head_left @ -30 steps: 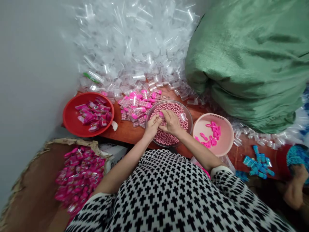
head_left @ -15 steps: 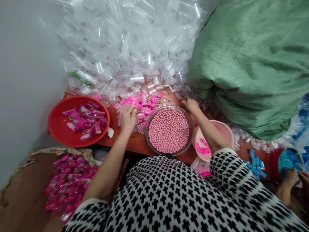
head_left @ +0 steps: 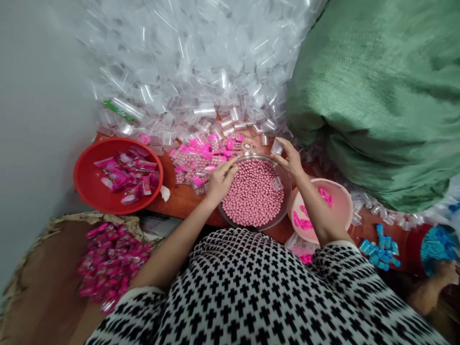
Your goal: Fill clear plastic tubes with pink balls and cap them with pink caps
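Observation:
A round bowl [head_left: 251, 191] full of pink beads stands in the middle, with a small clear piece lying on the beads. My right hand [head_left: 290, 155] grips a clear plastic cup [head_left: 277, 146] above the bowl's upper right rim. Over the bowl's left rim is my left hand [head_left: 222, 179], its fingers close together; what they hold, if anything, is hidden. Bead-filled clear containers with pink caps [head_left: 194, 155] are heaped left of and behind the bowl. Under my right forearm sits a pale pink basin [head_left: 339, 203] with bright pink pieces inside.
A red basin [head_left: 82, 184] of pink packets stands left, above a sack of more packets [head_left: 111, 263]. Clear cups [head_left: 187, 57] are piled behind. A green sack [head_left: 373, 96] fills the right. Another person's hand [head_left: 443, 275] is near blue pieces [head_left: 383, 249].
My left hand has moved right, from the capped containers to the bowl's rim. My right hand now holds up a clear cup and has turned toward the bowl.

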`<state>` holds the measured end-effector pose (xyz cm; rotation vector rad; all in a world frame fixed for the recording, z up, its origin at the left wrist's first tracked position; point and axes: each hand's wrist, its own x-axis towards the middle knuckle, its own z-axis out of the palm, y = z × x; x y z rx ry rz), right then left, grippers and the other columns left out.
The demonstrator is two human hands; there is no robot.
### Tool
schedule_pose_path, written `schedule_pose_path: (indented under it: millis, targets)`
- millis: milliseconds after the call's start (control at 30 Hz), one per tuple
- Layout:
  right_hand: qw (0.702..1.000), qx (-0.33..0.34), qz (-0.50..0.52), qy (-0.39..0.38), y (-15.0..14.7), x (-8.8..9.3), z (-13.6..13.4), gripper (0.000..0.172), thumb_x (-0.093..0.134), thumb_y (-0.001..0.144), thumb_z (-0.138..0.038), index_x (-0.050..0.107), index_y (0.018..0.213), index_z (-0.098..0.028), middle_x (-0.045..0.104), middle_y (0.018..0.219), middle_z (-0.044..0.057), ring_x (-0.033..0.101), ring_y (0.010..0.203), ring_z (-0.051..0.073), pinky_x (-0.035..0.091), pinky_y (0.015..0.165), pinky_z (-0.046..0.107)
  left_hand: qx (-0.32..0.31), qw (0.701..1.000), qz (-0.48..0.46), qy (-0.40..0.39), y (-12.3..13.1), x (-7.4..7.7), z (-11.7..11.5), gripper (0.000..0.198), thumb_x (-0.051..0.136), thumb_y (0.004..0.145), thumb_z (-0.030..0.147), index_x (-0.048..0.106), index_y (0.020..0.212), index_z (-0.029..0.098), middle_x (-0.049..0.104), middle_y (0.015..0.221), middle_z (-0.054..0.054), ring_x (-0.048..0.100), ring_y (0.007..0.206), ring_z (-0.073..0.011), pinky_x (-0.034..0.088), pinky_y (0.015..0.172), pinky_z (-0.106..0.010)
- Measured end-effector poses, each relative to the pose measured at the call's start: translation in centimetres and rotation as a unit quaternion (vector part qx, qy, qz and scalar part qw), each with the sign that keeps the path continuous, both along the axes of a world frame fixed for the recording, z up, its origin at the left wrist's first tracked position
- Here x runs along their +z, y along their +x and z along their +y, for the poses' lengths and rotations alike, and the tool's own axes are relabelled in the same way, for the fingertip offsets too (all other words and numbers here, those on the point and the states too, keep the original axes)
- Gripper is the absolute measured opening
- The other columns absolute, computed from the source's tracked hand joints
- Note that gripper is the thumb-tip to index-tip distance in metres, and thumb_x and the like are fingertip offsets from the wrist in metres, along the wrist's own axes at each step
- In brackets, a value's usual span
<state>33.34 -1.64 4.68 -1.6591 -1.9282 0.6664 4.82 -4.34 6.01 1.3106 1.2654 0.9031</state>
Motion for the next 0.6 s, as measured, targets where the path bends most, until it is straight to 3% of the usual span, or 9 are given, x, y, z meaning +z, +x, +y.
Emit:
schedule_pose_path:
  millis: [67,200,333,500,600]
  targets:
    - [0.998,0.032,0.049,0.025,-1.6,2.1,-2.0,0.061,0.062,0.082,-0.054,0.051,0.134,-0.024,0.056,0.135,0.011,0.051,0.128,0.027,0.039,0.110,0.048,-0.028,0.985,-0.130,-0.107,2.4,0.5,-0.5,0.052,0.062,0.082,0.057,0.066,0.115,0.017,0.070,0.107,-0.009,0.064,0.101,-0.0217,0.051,0.093,-0.039]
    - [0.990,0.092,0.101,0.032,-4.9,4.6,-6.0,0.062,0.060,0.082,-0.061,0.053,0.132,-0.026,0.057,0.136,0.011,0.051,0.129,0.027,0.039,0.110,0.049,-0.085,0.913,-0.314,-0.246,5.4,1.9,-1.6,0.049,0.063,0.081,0.058,0.068,0.108,0.017,0.071,0.105,-0.011,0.068,0.093,-0.0194,0.057,0.079,-0.031]
    - [0.983,0.101,0.145,0.043,-6.4,5.0,-9.3,0.065,0.058,0.083,-0.062,0.049,0.136,-0.027,0.050,0.144,0.011,0.042,0.138,0.028,0.034,0.114,0.052,-0.085,0.893,-0.353,-0.266,5.7,3.5,-3.4,0.046,0.076,0.071,0.052,0.070,0.100,0.017,0.072,0.103,-0.009,0.069,0.084,-0.0191,0.057,0.063,-0.026]
    - [0.977,0.014,0.211,0.033,-6.1,5.7,-12.2,0.068,0.053,0.084,-0.064,0.043,0.141,-0.028,0.043,0.149,0.011,0.036,0.142,0.028,0.035,0.113,0.053,-0.104,0.903,-0.347,-0.232,5.1,4.5,-5.5,0.049,0.071,0.076,0.051,0.066,0.111,0.017,0.072,0.106,-0.010,0.070,0.096,-0.0241,0.058,0.085,-0.039]
    - [0.975,0.016,0.221,0.009,-5.7,6.5,-13.1,0.067,0.052,0.084,-0.066,0.047,0.137,-0.027,0.045,0.148,0.010,0.038,0.141,0.027,0.037,0.113,0.050,-0.113,0.912,-0.338,-0.201,4.9,4.7,-6.5,0.049,0.070,0.077,0.045,0.064,0.118,0.018,0.070,0.111,-0.010,0.068,0.102,-0.0262,0.056,0.090,-0.045]
